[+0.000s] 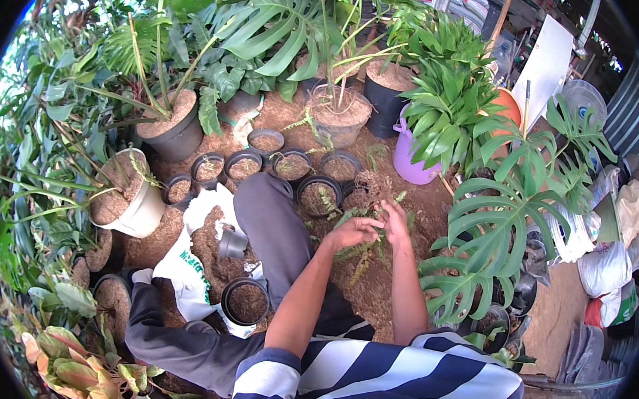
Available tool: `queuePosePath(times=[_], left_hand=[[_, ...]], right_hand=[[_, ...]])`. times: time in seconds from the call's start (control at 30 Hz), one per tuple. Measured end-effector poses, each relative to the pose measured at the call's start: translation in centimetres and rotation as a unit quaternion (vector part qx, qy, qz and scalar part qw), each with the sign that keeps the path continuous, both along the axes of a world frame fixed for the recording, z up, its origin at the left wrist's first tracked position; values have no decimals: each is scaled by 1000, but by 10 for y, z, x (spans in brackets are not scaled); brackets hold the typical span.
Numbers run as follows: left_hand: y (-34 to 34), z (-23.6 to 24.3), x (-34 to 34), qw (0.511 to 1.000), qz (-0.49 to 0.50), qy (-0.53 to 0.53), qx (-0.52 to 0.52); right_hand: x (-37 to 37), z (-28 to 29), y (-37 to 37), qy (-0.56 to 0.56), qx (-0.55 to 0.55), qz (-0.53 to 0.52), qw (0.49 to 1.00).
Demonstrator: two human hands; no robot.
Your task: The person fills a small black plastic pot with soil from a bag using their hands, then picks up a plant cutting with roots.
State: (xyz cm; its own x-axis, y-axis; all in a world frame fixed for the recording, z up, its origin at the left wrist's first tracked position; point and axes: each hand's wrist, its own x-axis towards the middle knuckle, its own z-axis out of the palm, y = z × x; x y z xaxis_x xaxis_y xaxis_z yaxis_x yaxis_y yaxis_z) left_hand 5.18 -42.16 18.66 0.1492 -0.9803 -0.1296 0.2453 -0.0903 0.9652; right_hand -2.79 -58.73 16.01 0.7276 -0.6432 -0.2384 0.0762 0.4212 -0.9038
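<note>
The slender green plant with tangled brown roots [377, 187] sits at my fingertips; likely light, limp, fragile, best held by its stem base. Its roots point away from me; the leafy end's axis is unclear. My right hand [394, 222] pinches it; my left hand's [357, 232] grip I cannot tell. A round black plastic pot [321, 216] stands beyond.

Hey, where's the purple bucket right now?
In the head view, the purple bucket is upper right of centre, beyond the right hand, with a black pot to its left and green foliage overlapping its right side.
</note>
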Motion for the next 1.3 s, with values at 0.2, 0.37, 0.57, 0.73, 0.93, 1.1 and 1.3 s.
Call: queuePosePath(times=[0.2,0.37,0.57,0.73,0.93,1.1,1.3], left_hand=[[0,4,0,985,144,-68,-71],[-3,11,9,947,302,-60,-91],[1,32,0,942,309,-45,-120],[3,37,4,944,315,9,-101],[-1,19,11,931,339,-13,-136],[1,26,2,931,337,-3,-141],[10,30,-22,926,338,86,-147]], right_hand=[[-17,12,7,-63,23,-33,997],[-27,41,24,-54,-43,-20,997],[-29,76,44,5,-144,50,988],[-26,73,43,-7,-224,45,974],[-29,82,45,35,-311,-10,950],[-35,87,42,42,-355,-21,934],[-44,107,47,77,-428,20,900]])
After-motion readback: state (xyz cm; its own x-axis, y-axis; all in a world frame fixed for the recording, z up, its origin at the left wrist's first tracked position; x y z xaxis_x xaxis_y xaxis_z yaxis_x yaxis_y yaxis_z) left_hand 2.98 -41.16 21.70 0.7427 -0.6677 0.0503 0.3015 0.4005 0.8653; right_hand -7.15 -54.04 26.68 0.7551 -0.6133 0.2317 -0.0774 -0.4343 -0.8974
